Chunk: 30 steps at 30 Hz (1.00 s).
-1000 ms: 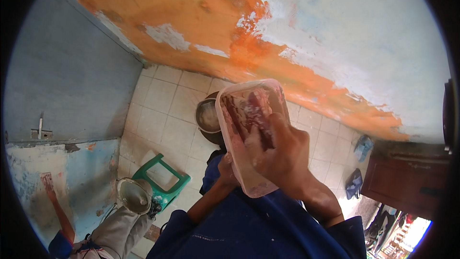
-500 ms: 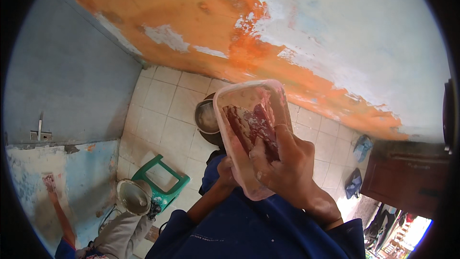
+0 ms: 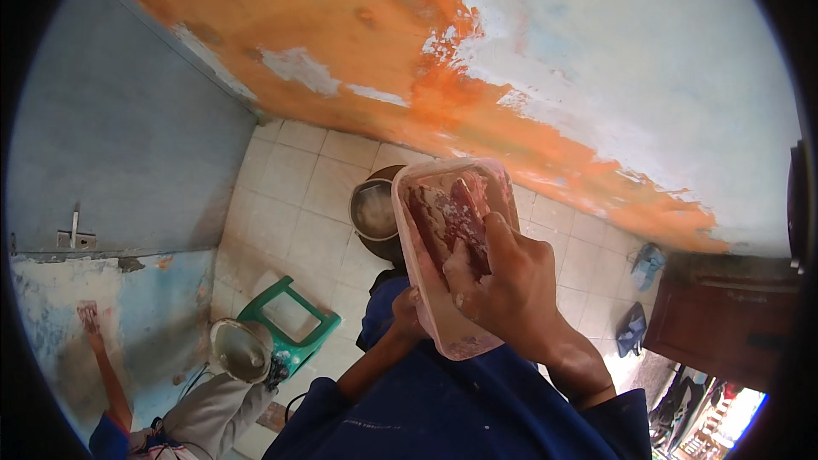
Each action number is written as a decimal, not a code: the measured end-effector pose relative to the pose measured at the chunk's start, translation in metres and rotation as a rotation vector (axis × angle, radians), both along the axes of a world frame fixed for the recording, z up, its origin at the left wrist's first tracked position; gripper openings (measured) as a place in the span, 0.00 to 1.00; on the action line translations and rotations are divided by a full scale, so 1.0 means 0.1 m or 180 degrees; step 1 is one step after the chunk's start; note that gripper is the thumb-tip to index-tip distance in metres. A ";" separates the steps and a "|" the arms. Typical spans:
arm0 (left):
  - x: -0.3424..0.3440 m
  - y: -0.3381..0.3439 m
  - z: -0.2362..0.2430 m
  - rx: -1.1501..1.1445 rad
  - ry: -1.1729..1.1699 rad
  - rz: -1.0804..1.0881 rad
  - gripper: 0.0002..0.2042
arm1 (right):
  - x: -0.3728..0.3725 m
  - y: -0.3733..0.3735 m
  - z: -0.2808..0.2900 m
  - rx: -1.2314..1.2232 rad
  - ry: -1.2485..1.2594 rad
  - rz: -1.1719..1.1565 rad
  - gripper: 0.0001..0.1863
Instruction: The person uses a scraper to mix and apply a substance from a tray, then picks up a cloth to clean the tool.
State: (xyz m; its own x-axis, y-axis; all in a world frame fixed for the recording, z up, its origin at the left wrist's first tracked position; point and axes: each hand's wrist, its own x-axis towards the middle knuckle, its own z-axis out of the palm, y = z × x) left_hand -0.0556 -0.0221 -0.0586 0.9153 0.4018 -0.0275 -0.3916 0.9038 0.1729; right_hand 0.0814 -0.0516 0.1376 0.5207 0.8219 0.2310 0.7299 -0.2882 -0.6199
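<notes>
The person's left hand (image 3: pixel 409 313) supports a pinkish, translucent, oblong container (image 3: pixel 467 344) from its left side, the grip closed about the wall there, with most of the fingers hidden behind and underneath. The container is held tilted in front of the dark blue shirt (image 3: pixel 409 417), well above the tiled floor (image 3: pixel 294 181). The right hand (image 3: pixel 509 277) reaches into it from the right, its grip pinching a dark red, flat spreader (image 3: pixel 441 220) between thumb and fingers. The spreader lies inside the container and is smeared with pale paste; whether it is one piece or two overlapping ones, I cannot tell. Pink residue coats the container's inner walls. Beyond its left edge, a round dark bucket (image 3: pixel 373 209) stands on the floor, partly covered by the container. Farther left are a green plastic stool (image 3: pixel 313 345) and, just beside it, a pale pail (image 3: pixel 241 349) near a co-worker, whose hand (image 3: pixel 96 342) presses a reddish flat tool (image 3: pixel 88 317) to a patchy blue and white wall (image 3: pixel 158 311). Ahead rises a wall of flaking orange paint (image 3: pixel 341 21) and whitish patches.
</notes>
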 end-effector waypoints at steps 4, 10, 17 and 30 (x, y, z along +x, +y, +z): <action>0.03 0.00 -0.03 -0.0039 -0.0001 0.0067 0.34 | -0.01 -0.11 -0.06 -0.0267 0.0101 0.0051 0.10; 0.15 0.03 -0.16 -0.0147 -0.0075 0.0186 0.35 | 0.05 -0.27 0.08 -0.0160 -0.0129 -0.0169 0.11; 0.04 -0.05 -0.74 -0.0410 -0.0755 0.0069 0.35 | 0.03 -0.22 -0.02 -0.0034 -0.0533 -0.0328 0.11; 0.22 0.06 0.10 -0.0181 0.0608 0.0606 0.31 | 0.06 -0.10 -0.09 0.0157 -0.0389 -0.0284 0.10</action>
